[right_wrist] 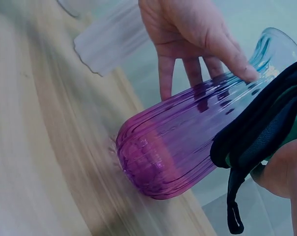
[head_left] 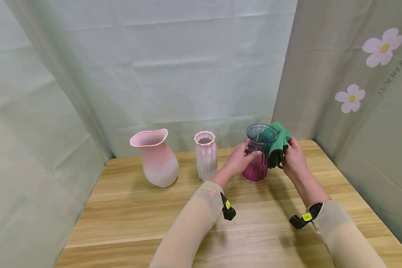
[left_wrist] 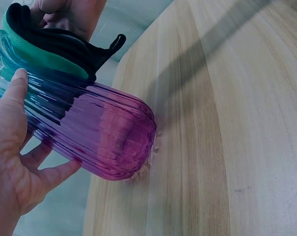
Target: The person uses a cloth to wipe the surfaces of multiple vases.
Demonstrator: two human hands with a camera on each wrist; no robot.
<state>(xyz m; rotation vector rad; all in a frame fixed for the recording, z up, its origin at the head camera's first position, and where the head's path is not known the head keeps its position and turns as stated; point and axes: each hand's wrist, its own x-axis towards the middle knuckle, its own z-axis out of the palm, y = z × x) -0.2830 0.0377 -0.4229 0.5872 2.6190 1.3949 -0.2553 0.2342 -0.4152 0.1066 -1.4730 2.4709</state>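
Note:
A ribbed glass vase (head_left: 256,163), blue at the rim and purple-pink at the base, stands upright on the table. My left hand (head_left: 238,160) holds it from the left, thumb on the near side and fingers round the far side, as the left wrist view shows on the glass vase (left_wrist: 109,128). On the other side, my right hand (head_left: 294,158) grips a folded green cloth (head_left: 281,136) with black edging and a black hanging loop. The cloth (right_wrist: 261,132) lies against the vase's upper side. Some right fingers are hidden behind the cloth.
Left of the glass vase stands a pale pink fluted vase (head_left: 206,158). Farther left is a larger pink-and-white vase (head_left: 160,163) with a flared, wavy mouth. The wooden table (head_left: 127,223) has fabric walls behind it and at both sides.

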